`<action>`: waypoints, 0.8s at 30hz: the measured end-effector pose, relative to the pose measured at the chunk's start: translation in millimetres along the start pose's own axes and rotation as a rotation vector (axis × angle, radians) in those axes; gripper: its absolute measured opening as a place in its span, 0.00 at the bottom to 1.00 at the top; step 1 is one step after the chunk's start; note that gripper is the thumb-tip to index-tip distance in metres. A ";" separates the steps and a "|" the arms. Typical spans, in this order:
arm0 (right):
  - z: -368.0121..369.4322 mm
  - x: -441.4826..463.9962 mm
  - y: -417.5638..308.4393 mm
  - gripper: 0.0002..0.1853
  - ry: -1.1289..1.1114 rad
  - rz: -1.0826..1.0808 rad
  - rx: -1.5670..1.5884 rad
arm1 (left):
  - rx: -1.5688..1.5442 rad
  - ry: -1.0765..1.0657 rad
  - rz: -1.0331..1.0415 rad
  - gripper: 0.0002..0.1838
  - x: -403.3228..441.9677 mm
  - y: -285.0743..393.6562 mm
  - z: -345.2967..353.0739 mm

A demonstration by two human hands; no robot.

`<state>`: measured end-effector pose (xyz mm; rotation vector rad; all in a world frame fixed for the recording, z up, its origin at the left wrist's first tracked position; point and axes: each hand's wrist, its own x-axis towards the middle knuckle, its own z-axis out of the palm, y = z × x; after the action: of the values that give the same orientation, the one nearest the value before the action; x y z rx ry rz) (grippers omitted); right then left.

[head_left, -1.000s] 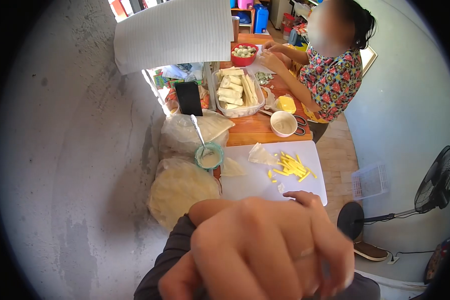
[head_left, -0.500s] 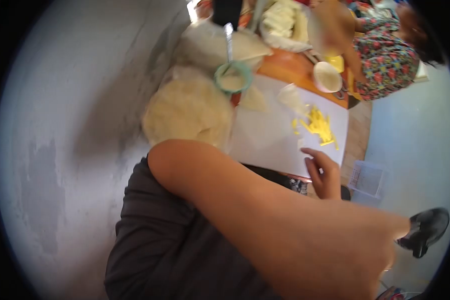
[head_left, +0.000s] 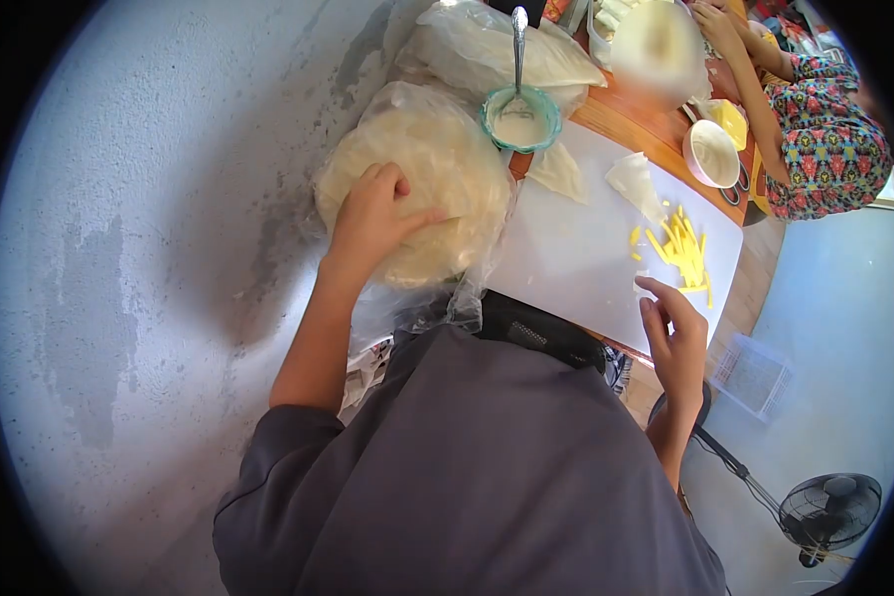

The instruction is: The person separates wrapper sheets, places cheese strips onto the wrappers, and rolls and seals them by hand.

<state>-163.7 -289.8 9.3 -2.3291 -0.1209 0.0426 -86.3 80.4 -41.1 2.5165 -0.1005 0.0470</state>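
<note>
My left hand (head_left: 372, 214) rests on a round stack of pale wrappers (head_left: 427, 164) in clear plastic, its fingers bent and its thumb apart. Over the near right part of the white cutting board (head_left: 556, 248) is my right hand (head_left: 675, 338), index finger and thumb apart, holding nothing visible. Its index fingertip is beside a small white scrap. Yellow strips (head_left: 685, 248) lie on the board just beyond, next to a folded pale wrapper piece (head_left: 633, 182). Another wrapper piece (head_left: 560, 174) lies at the board's far left edge, beside a green bowl (head_left: 520, 124) of whitish paste with a spoon.
A white bowl (head_left: 712, 154), scissors (head_left: 737, 187) and a yellow block (head_left: 729, 124) are beyond the board. A co-worker in a patterned shirt (head_left: 829, 139) is at the upper right. A plastic bag (head_left: 497, 48) lies behind the stack; a fan (head_left: 829, 512) stands lower right.
My left hand has come away from close in front of the camera, where it crossed to the right, and is now on the wrapper stack. The view has tilted down; my right hand stays near the board.
</note>
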 end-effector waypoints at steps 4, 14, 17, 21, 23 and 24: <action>0.3 6.4 -6.2 0.12 -0.020 -0.018 -0.009 | -0.033 -0.035 0.026 0.15 -8.4 -7.9 0.1; 2.2 4.1 -2.7 0.12 -0.036 0.001 0.004 | -0.096 -0.171 0.044 0.09 -19.0 0.7 -17.8; 3.5 4.7 -2.4 0.13 -0.031 0.000 0.013 | -0.089 -0.178 0.111 0.09 -22.4 -5.3 -20.6; 4.5 5.4 -6.1 0.13 -0.057 -0.013 0.002 | -0.081 -0.164 0.201 0.11 -23.2 -18.8 -18.3; 6.1 5.7 -8.0 0.13 -0.067 -0.015 0.002 | -0.134 -0.178 0.164 0.11 -23.5 -20.6 -18.0; 7.3 5.6 -8.4 0.13 -0.069 -0.017 0.005 | -0.177 -0.192 0.118 0.11 -23.3 -19.2 -18.0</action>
<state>-159.3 -278.2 10.4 -2.3218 -0.1756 0.1148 -108.1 107.8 -39.0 2.3304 -0.3172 -0.1501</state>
